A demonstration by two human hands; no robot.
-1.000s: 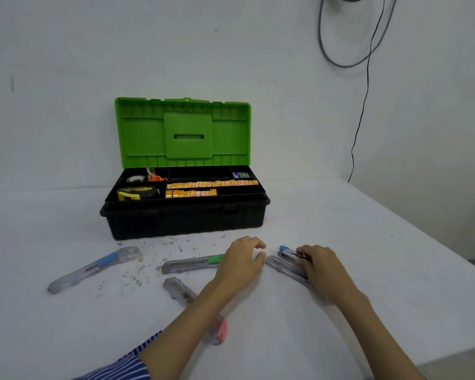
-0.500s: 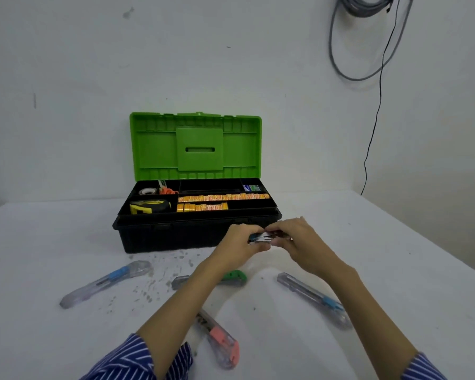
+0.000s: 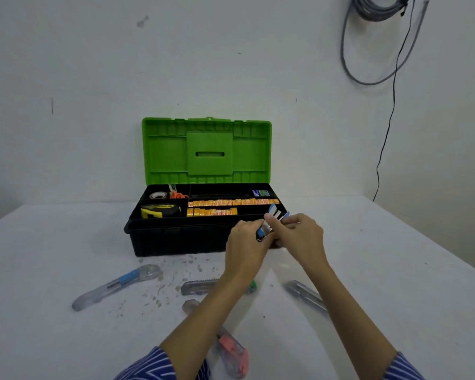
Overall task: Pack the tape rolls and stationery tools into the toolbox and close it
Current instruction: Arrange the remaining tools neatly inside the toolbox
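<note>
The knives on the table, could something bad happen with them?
Maybe. Both hands, left hand and right hand, hold one small cutter, so a slip could nick the fingers. The pink-tipped cutter lies under the left arm and could get knocked. The toolbox is still open.

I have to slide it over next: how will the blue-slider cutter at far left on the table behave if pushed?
The blue-slider cutter lies flat and long, so it will probably slide or pivot, not roll. Its clear plastic body looks stiff and likely light.
</note>
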